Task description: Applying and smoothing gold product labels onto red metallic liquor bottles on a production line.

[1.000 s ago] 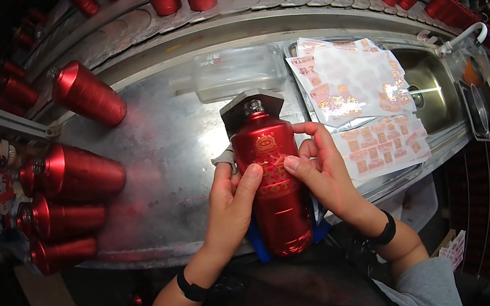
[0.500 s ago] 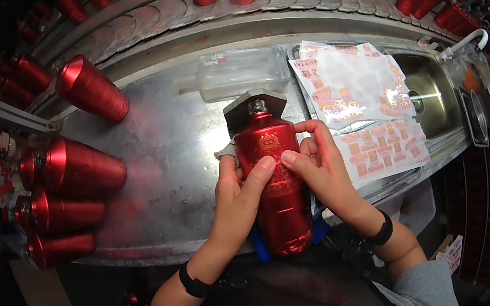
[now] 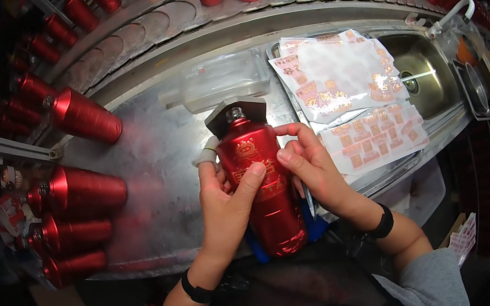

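Observation:
A shiny red bottle (image 3: 276,218) with gold printing lies tilted in front of me, its glass neck pointing away. Against its left side are the fingers of my left hand (image 3: 224,198), with the thumb pressed on the printed front. My right hand (image 3: 312,165) grips the opposite edge, its thumb near the print and index finger by the shoulder. Behind the neck sits a dark angular block (image 3: 251,112). A pale wrap or cloth (image 3: 209,151) shows at my left fingers. Blue material (image 3: 315,226) peeks out under the bottle.
Decal sheets (image 3: 377,138) cover a tray to the right, before a metal sink (image 3: 412,72). A clear plastic basin (image 3: 224,82) stands behind the block. Several red bottles (image 3: 87,189) line the left of the metal table (image 3: 158,211). More bottles stand along a plated conveyor (image 3: 161,28).
The bottle now leans slightly more to the left. My right thumb has slid outward from the bottle's front to its right edge. The whole view has shifted a little.

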`<state>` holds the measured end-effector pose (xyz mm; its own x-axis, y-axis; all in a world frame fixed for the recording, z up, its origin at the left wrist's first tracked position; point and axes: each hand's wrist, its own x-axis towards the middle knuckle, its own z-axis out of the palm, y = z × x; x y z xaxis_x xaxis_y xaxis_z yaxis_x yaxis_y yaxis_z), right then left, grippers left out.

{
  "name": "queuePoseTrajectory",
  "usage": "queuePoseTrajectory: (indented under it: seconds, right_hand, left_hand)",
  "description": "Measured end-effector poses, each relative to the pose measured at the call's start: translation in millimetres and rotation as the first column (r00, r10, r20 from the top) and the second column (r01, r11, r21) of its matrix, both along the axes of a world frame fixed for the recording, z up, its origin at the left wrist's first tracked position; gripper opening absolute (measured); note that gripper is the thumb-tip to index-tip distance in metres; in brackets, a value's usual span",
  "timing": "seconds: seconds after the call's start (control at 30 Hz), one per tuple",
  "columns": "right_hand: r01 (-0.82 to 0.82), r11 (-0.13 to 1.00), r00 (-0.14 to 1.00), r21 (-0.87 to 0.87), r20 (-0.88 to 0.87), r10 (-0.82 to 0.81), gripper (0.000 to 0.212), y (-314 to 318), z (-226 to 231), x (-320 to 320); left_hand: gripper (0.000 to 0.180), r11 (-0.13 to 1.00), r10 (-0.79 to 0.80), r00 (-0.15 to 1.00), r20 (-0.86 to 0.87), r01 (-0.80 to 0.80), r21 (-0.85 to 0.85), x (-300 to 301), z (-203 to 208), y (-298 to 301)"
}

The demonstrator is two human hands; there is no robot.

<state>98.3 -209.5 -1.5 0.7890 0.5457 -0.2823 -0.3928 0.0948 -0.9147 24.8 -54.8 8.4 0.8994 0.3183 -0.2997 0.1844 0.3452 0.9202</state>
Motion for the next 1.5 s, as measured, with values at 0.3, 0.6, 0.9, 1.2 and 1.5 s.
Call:
queuePoseTrajectory:
  seconds: [0.3, 0.6, 0.9, 1.2, 1.5]
  right_hand:
    - [0.068, 0.995, 0.979, -0.068, 0.197, -0.054, 0.045, 6, -12, -1]
    - [0.059, 0.995, 0.981, -0.078, 0.19, -0.043, 0.052, 5, -14, -1]
    - [0.05, 0.984, 0.972, -0.17, 0.237, -0.008, 0.058, 3, -12, 1]
    - [-0.038, 0.999, 0.999, -0.008, -0.005, 0.038, 0.037, -10, 0, -2]
    - [0.028, 0.999, 0.999, -0.045, 0.04, -0.027, 0.042, 1, -9, -2]
  left_hand:
    - [0.071, 0.999, 0.023, 0.999, 0.03, -0.024, 0.025, 1, -1, -5]
    - [0.064, 0.998, 0.011, 1.0, 0.024, -0.013, 0.055, 2, -3, -3]
    - [0.063, 1.0, -0.004, 0.999, 0.032, 0.003, 0.031, 2, -2, -3]
    - [0.074, 0.995, -0.054, 0.998, -0.006, 0.054, -0.08, -16, -4, 8]
    - [0.076, 0.99, -0.119, 0.992, -0.03, 0.116, -0.084, -23, -1, 4]
